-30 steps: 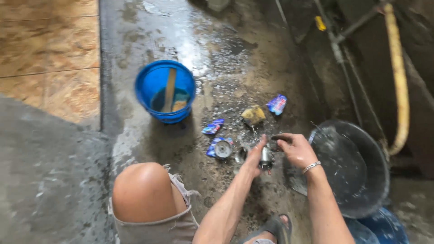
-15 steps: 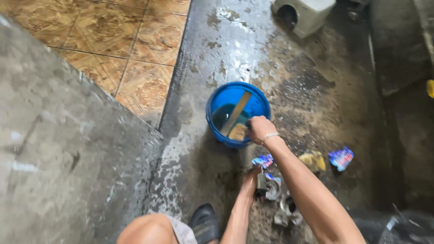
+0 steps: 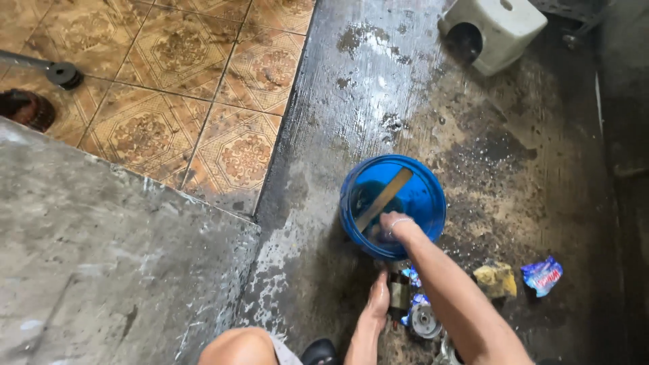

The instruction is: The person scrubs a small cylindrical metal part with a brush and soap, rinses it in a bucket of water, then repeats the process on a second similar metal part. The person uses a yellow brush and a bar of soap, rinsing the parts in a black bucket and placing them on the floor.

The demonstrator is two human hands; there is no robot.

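stool: we are seeing a white plastic stool (image 3: 493,30) lying tipped at top.
sponge: a yellow sponge (image 3: 495,279) is sitting beside a blue wrapper (image 3: 542,275).

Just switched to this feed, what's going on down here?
A person crouches on a wet concrete floor. The right hand reaches into a blue bucket that has a flat wooden stick lying in it. The left hand rests on small metal parts on the floor. A yellow sponge lies nearby.
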